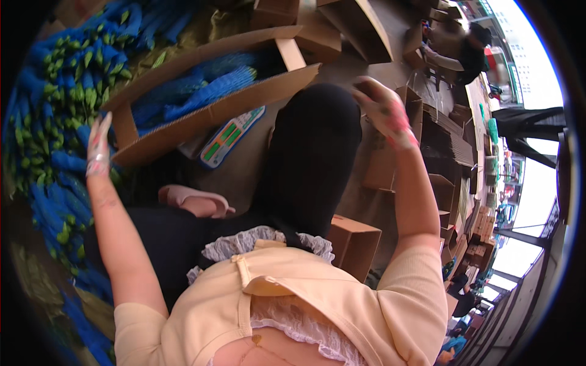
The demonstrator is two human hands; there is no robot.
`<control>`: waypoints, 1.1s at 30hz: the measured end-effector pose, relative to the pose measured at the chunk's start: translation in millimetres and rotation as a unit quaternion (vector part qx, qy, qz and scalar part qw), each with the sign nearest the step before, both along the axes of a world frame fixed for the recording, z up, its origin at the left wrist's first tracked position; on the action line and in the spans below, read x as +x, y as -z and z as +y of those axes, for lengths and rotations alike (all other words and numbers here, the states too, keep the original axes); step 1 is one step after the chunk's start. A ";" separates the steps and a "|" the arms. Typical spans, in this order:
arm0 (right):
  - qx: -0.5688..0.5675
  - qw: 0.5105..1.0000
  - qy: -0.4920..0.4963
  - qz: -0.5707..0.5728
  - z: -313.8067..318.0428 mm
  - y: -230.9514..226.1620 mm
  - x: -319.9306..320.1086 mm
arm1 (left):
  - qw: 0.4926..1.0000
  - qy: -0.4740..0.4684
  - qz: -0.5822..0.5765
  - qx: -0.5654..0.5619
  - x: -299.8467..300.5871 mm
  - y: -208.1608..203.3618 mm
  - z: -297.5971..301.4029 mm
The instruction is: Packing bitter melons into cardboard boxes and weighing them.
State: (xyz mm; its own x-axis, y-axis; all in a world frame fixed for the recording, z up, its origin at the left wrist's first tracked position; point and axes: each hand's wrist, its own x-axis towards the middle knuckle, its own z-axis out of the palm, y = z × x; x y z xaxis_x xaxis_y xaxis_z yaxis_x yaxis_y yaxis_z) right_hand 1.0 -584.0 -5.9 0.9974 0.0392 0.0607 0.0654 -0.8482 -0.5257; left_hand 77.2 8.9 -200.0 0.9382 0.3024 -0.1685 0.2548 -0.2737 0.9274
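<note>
My left hand point(99, 143), in a pale stained glove, is open with its fingers straight, at the left end of a long open cardboard box point(213, 113). Inside that box lie blue mesh-wrapped bundles point(217, 91), one with a green tip. My right hand point(386, 114), gloved with red patches, is raised just right of my dark-clad knee point(320, 122). Its fingers look loosely bent and apart, though partly in shadow, and nothing shows in them. A heap of blue mesh-wrapped green stems point(67, 110) lies left of the box, beside my left hand.
A colourful printed flat package point(232, 137) lies on the floor below the box. A pink slipper point(195, 198) is on my foot. Cardboard boxes point(357, 24) stand at the back, and flattened cartons point(448, 143) are stacked on the right. Another person point(473, 55) works at the far right.
</note>
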 end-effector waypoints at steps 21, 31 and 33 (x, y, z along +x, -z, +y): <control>-0.279 0.832 -0.473 0.074 114.4 83.0 119.1 | 0.868 0.089 0.349 -0.341 -24.2 -12.3 -124.1; -0.486 0.835 -0.251 0.048 -190.4 110.1 118.0 | 0.817 0.301 0.311 -0.382 -13.6 -11.8 -402.9; -0.527 0.832 -0.160 0.063 -234.7 146.9 107.1 | 0.775 0.343 0.318 -0.425 -11.5 28.9 -427.1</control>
State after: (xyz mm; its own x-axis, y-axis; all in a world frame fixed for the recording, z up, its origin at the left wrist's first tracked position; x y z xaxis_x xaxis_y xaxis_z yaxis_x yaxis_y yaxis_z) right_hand 108.1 -818.7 -152.8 0.9213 0.2694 -0.2806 0.3777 -0.7917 0.4802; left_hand 65.7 -418.2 -228.8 0.4747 -0.7044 -0.5276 0.7992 0.0940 0.5936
